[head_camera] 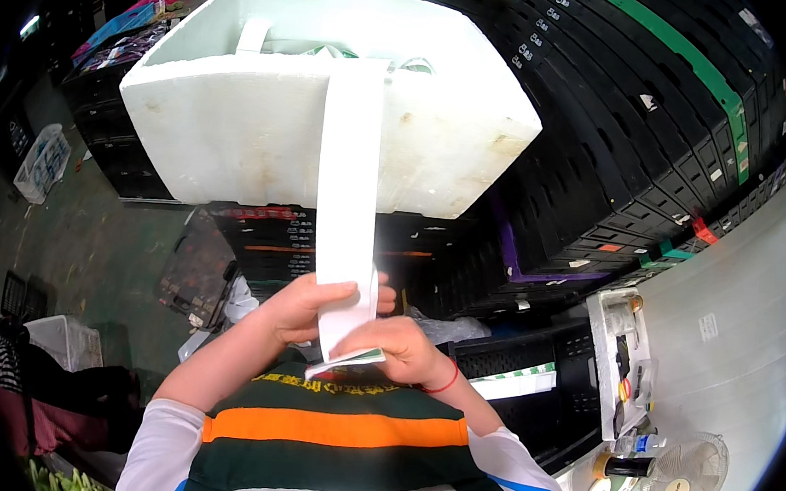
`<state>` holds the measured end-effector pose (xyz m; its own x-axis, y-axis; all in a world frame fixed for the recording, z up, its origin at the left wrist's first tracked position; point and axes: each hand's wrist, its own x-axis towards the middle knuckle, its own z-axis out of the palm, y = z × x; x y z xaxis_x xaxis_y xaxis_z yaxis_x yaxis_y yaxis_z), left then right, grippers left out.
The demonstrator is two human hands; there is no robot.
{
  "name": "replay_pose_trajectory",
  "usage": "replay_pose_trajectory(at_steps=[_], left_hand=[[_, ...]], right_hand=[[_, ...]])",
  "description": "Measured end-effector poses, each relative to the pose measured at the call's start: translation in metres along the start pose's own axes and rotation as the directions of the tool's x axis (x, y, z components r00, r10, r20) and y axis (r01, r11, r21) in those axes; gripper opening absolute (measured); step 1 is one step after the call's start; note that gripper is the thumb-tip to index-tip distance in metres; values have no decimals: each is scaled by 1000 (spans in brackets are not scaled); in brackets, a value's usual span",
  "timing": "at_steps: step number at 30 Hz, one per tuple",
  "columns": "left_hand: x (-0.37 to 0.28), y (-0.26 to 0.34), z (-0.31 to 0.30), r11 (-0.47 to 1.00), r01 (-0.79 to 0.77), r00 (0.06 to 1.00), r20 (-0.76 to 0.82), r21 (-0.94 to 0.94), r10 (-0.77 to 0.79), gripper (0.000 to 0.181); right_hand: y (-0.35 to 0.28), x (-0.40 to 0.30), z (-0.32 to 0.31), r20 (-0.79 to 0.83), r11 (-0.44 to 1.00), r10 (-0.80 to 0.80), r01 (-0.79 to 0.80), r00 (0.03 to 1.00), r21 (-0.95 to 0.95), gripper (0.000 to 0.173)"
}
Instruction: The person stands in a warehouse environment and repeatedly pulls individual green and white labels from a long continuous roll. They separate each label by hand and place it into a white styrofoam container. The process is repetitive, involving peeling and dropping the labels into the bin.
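A long white strip, paper-like, hangs over the near wall of a white foam box and runs down to my hands. My left hand holds the strip with the thumb on its front and fingers behind. Just below and to the right, my right hand, with a red cord at the wrist, grips the folded lower end, where a green and white edge shows. Inside the box lie more white and green pieces, partly hidden by its wall.
Stacked black plastic crates rise at the right and stand under the foam box. A tray of small tools, a bottle and a fan are at the lower right. A white basket is on the floor at left.
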<state>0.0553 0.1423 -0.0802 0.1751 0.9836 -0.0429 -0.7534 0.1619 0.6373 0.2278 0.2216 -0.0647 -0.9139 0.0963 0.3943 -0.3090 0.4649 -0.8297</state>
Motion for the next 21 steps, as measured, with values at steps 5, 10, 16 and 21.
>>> replay_pose_trajectory(at_steps=[5, 10, 16, 21], left_hand=[[15, 31, 29, 982, -127, 991, -30, 140, 132, 49], [29, 60, 40, 928, -313, 942, 189, 201, 277, 45], [27, 105, 59, 817, -539, 828, 305, 206, 470, 44], [29, 113, 57, 762, -585, 810, 244, 279, 533, 43]], right_hand=[[39, -52, 15, -1, 924, 348, -342, 938, 170, 17], [121, -126, 37, -86, 674, 738, -730, 669, 112, 21], [228, -233, 83, -224, 626, 779, -752, 586, 207, 30], [258, -292, 84, -145, 514, 852, -856, 503, 54, 27]])
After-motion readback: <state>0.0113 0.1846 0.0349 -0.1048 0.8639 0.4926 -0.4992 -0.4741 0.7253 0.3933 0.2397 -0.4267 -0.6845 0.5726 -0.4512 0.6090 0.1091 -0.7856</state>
